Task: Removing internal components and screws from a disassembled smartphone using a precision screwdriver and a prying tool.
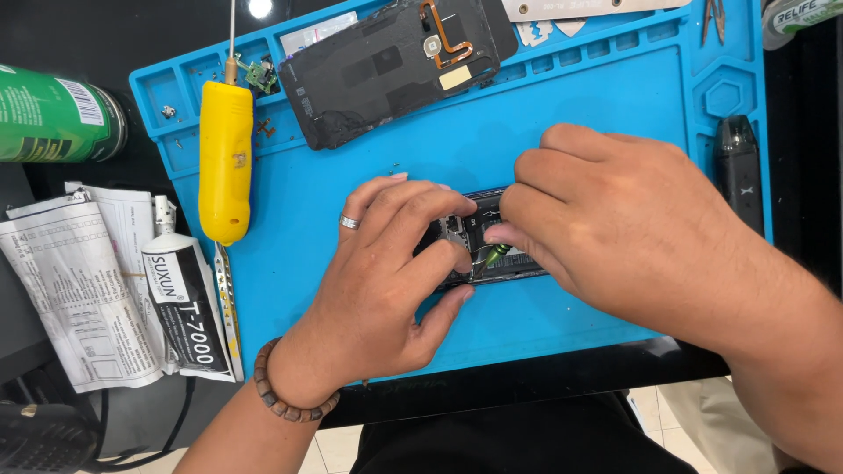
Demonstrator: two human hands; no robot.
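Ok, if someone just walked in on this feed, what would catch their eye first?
Probably the bright blue repair mat filling the bench, with both hands meeting at its centre over an opened phone: the left hand steadies it, the right hand works a green-tipped tool. Next, the yellow handled tool at the mat's left and the removed back cover above.

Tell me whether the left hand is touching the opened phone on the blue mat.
Touching. The head view shows the left hand with thumb and fingers clamped on the end of the opened phone, no gap visible, while the right hand holds a green-tipped tool over it.
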